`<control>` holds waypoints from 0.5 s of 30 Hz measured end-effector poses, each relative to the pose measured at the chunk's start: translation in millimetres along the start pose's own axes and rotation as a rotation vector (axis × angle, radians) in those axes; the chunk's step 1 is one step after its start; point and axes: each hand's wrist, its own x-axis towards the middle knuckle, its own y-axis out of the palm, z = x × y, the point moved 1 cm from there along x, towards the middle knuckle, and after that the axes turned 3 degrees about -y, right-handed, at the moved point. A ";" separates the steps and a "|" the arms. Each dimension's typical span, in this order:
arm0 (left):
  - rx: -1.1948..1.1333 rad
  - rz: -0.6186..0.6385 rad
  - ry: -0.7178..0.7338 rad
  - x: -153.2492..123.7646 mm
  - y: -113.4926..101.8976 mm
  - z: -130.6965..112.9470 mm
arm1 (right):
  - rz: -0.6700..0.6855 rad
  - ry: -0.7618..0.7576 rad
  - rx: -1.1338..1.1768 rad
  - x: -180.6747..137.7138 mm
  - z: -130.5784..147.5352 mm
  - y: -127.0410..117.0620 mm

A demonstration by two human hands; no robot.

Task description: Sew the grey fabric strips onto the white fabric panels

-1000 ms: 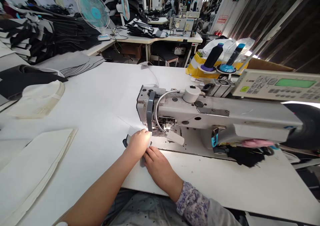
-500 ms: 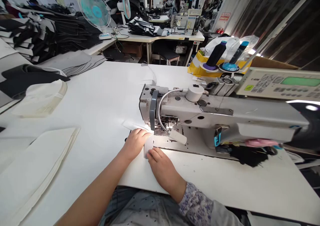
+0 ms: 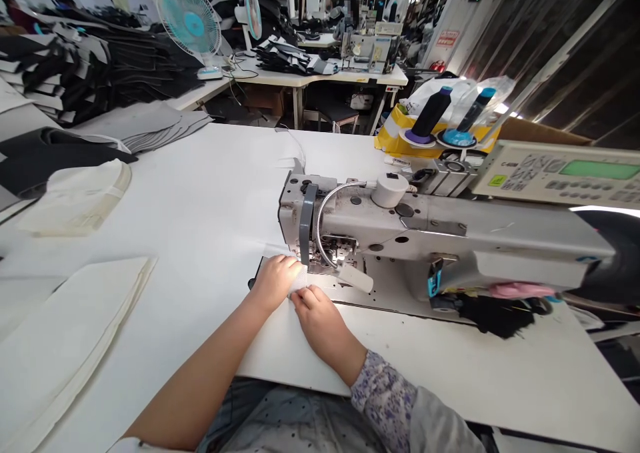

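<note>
A small white fabric piece point(image 3: 299, 280) lies at the needle area of the sewing machine point(image 3: 370, 223), lit by the machine's lamp. My left hand point(image 3: 276, 282) presses on its left side, fingers together and bent just below the presser area. With thumb and fingertips closed, my right hand point(image 3: 323, 323) grips the near end of the piece, close beside the left. Both hands rest low over the white table point(image 3: 200, 193). The machine head and my left fingers hide the rest of the fabric.
White fabric stacks point(image 3: 95, 326) lie at the left, with grey cut pieces point(image 3: 145, 126) behind them. Two thread cones point(image 3: 431, 114) stand beyond the machine arm, near a control panel point(image 3: 570, 169). Black scraps point(image 3: 495, 313) hang under the arm. A fan point(image 3: 190, 19) stands farther back.
The fabric has gone farther in toward the needle, and less of its near end shows. My right hand has moved slightly forward with it; my left hand has barely shifted.
</note>
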 end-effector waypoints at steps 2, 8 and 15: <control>0.004 0.011 -0.024 4.1 -0.1 0.2 | -0.023 -0.006 0.013 3.2 -2.5 0.2; -0.033 -0.091 -0.250 6.1 3.3 -4.9 | -0.064 0.005 0.053 8.2 -6.2 -0.1; 0.044 -0.016 -0.341 24.4 6.3 -7.1 | -0.051 0.095 0.034 9.0 -7.7 -1.1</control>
